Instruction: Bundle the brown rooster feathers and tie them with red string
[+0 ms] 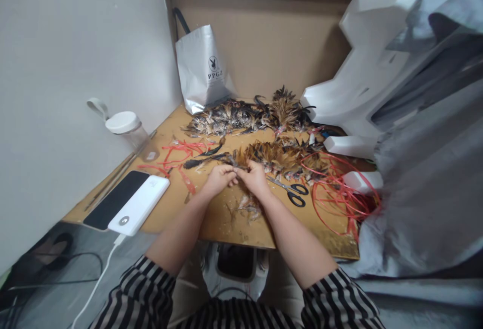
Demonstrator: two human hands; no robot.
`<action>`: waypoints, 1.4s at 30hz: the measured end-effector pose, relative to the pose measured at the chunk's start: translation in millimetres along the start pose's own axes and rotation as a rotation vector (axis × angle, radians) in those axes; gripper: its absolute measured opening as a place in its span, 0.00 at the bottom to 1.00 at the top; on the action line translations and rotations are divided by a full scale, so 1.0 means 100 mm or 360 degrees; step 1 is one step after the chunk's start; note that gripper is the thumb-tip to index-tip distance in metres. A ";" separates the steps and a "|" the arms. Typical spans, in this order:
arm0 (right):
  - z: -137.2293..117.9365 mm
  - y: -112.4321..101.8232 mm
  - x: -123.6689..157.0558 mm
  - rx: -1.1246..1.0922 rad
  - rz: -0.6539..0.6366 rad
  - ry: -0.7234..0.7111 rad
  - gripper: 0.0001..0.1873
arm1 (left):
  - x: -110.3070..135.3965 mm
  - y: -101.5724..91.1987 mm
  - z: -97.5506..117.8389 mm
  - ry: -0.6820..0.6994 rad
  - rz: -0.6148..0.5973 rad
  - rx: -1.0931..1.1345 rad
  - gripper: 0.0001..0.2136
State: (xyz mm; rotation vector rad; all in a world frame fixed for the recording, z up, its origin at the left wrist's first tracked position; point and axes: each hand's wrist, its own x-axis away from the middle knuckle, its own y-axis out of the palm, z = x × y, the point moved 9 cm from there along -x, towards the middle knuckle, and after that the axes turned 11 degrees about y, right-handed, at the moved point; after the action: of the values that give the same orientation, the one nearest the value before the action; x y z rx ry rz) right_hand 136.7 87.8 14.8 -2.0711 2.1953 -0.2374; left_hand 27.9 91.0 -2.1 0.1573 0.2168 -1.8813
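Observation:
My left hand [221,178] and my right hand [255,177] meet over the front middle of the table, fingers pinched together. Small brown feathers [240,157] stick up from between the fingertips; the exact grip of each hand is partly hidden. Just beyond lies a row of golden-brown feather bunches [269,153], with dark feathers [206,160] at its left end. Black-handled scissors [292,189] rest to the right of my right hand. Below my hands are loose pale feather scraps [249,206].
Farther back lies a long feather pile [230,117], before a silver bag [198,62]. Red plastic strands tangle at right [339,193] and left [177,150]. A phone [116,198], a white power bank [139,206] with cable and a lidded cup [126,125] stand left. White foam [362,67] leans right.

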 end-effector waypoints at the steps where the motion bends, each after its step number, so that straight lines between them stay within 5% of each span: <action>1: -0.01 0.00 0.00 -0.0020 -0.0011 0.0001 0.12 | 0.00 0.01 0.00 0.0003 -0.0016 0.0004 0.04; 21: -0.03 0.01 -0.01 -0.0091 -0.0053 -0.0047 0.14 | 0.02 -0.01 -0.02 -0.0004 -0.0018 0.0046 0.09; 23: -0.05 -0.01 -0.03 -0.0171 -0.0073 -0.0056 0.14 | 0.02 -0.08 -0.01 -0.0023 0.0059 0.0081 0.10; 26: 0.00 -0.12 -0.10 -0.0228 -0.0005 -0.0027 0.16 | 0.04 -0.33 0.01 -0.0025 0.0425 0.0230 0.12; 30: 0.02 -0.23 -0.15 0.0097 0.0098 -0.0094 0.13 | 0.15 -0.44 -0.04 -0.0050 0.0685 0.0564 0.13; 36: -0.16 -0.23 -0.04 0.0713 0.0171 -0.0412 0.12 | 0.28 -0.35 -0.12 -0.0109 0.0650 0.0646 0.15; 42: -0.16 -0.05 0.04 0.1286 0.0201 -0.0453 0.17 | 0.30 -0.34 -0.14 -0.0105 0.0640 0.0555 0.16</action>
State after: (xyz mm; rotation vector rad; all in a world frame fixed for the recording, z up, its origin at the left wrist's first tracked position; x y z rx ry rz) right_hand 138.6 83.6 32.1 -1.4117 1.6527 -0.6426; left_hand -14.4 76.8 -19.7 0.3486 -0.1806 -1.5058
